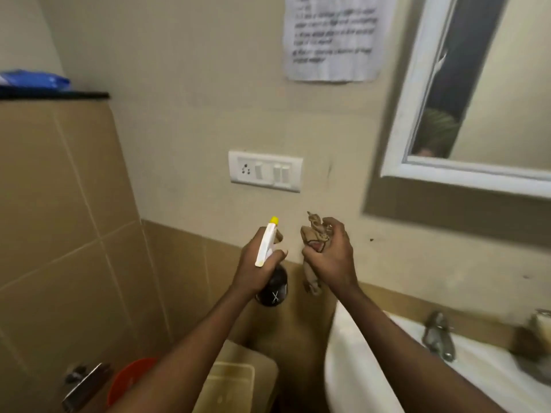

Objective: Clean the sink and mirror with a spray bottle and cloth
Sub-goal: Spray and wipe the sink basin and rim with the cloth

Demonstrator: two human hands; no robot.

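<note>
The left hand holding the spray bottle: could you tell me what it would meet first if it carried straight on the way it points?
Probably the bare beige wall below the switch plate; nothing shows between it and the left hand, though depth is unclear.

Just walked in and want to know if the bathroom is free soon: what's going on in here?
A person is standing at the sink with cleaning gear in both hands. The left hand grips a dark spray bottle with a white and yellow trigger head, held upright. The right hand clutches a bunched brown cloth. Both are raised in front of the wall, left of the mirror; neither touches the sink or mirror at this moment.
</note>
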